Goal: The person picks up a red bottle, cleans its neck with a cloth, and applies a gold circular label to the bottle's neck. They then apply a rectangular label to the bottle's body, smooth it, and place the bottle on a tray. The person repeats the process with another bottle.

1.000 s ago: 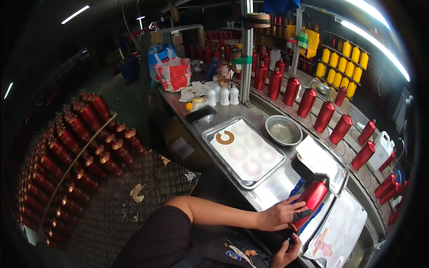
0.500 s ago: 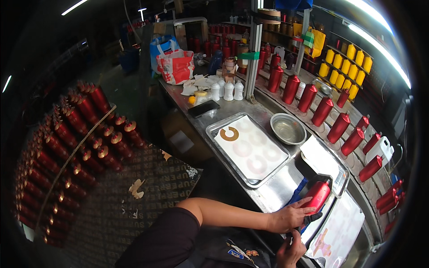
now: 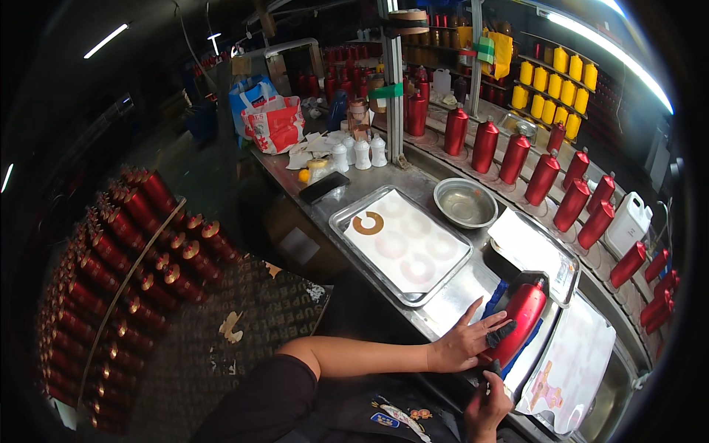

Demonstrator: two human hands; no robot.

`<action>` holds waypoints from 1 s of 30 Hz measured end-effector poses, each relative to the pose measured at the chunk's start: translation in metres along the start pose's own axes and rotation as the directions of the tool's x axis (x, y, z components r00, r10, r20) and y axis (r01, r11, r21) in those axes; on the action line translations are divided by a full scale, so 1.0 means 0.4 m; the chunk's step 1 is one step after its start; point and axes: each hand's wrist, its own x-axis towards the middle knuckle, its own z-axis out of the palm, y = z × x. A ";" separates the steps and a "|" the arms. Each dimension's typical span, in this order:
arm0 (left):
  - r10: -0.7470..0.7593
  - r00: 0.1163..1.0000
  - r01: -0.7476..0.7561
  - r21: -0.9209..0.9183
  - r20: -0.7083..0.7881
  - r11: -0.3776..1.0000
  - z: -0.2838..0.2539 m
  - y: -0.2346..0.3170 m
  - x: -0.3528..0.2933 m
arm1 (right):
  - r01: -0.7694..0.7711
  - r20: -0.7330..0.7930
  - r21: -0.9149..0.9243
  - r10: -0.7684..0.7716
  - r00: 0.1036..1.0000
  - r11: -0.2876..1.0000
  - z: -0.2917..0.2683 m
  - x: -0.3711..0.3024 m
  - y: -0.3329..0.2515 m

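Head view showed bare counter (image 3: 443,314) between the tray (image 3: 416,303) and the red bottle (image 3: 524,314), whose lower side touched the widely spread left hand (image 3: 461,345), the grip of the right hand (image 3: 487,404) unclear.

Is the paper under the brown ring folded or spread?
Spread out: the white paper lies flat across the metal tray, brown ring on top.

Repeated lettering (image 3: 284,317) on dark board (image 3: 198,362) (faint), more on red-and-white bag (image 3: 278,127)

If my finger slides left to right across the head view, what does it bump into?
Crowded red bottles, red-and-white bag, small white bottles, red bottle against the left hand, white jug.
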 end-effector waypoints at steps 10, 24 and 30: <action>0.228 0.973 -0.225 0.056 -0.046 0.973 0.068 0.031 0.069 | -0.315 -0.124 0.457 0.410 0.903 0.832 0.050 -0.080 0.009; -0.174 0.985 0.174 -0.156 0.014 0.972 0.053 -0.017 -0.052 | -0.419 -0.121 0.466 0.525 0.842 0.779 0.057 -0.069 -0.006; -0.182 0.980 0.193 -0.150 0.086 0.970 0.032 -0.014 -0.035 | -0.448 -0.115 0.459 0.551 0.827 0.767 0.052 -0.064 -0.007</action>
